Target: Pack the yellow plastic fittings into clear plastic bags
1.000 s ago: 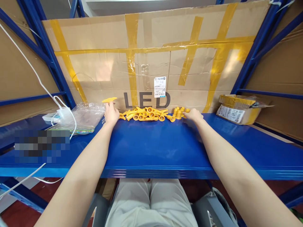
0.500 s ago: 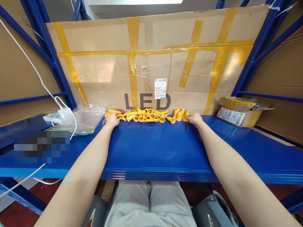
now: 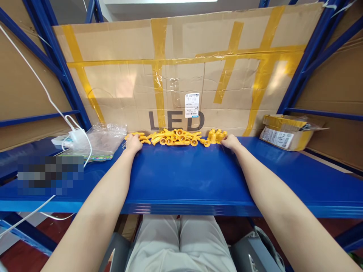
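Note:
Yellow plastic wire nuts (image 3: 177, 137), with flared open ends and small wings, lie heaped along the back of the blue shelf. To the right, several more wire nuts (image 3: 214, 136) stand upright in a tight cluster. My left hand (image 3: 134, 143) is closed at the left end of the heap, fingers curled on a wire nut there and partly hidden by the back of the hand. At the right edge of the cluster, my right hand (image 3: 231, 141) pinches a wire nut, its fingertips close against the standing ones.
A large cardboard sheet (image 3: 127, 87) marked LED rises behind the blue shelf (image 3: 187, 177). On the left lie a clear plastic bag (image 3: 106, 138), a white charger (image 3: 76, 135) with its cable, and a blurred dark object. An opened cardboard box (image 3: 283, 132) sits at the right.
My right hand has shifted slightly left, closer against the upright cluster. The left hand has barely moved, and the heap looks the same.

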Demonstrator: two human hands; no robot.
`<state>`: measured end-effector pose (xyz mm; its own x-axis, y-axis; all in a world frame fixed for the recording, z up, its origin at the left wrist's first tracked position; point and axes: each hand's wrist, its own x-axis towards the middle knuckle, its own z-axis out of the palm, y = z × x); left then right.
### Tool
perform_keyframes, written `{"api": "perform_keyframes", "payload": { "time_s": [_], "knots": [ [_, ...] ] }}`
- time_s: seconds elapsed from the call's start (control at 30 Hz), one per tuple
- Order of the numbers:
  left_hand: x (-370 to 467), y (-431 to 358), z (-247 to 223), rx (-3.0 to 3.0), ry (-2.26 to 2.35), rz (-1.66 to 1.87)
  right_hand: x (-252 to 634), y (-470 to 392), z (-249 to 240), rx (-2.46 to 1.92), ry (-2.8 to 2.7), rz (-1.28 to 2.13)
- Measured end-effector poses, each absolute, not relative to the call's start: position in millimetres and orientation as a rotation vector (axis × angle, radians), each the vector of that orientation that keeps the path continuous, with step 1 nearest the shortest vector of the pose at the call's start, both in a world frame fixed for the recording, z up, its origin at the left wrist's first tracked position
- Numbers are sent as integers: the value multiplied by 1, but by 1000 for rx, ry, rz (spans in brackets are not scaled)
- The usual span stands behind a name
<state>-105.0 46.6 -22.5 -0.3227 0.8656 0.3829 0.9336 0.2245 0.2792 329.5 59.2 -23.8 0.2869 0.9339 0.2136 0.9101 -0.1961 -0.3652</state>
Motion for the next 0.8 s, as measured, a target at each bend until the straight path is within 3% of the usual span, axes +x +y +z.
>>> {"api": "perform_keyframes", "payload": {
  "time_s": [0.4, 0.8],
  "knots": [
    [-119, 51, -31, -1794, -2364, -877, 293, 35, 4, -2208, -1629, -62],
    [-117, 51, -33, -1685, -2398, -927, 254, 30, -10, -1924, -2174, -74]
  ]
}}
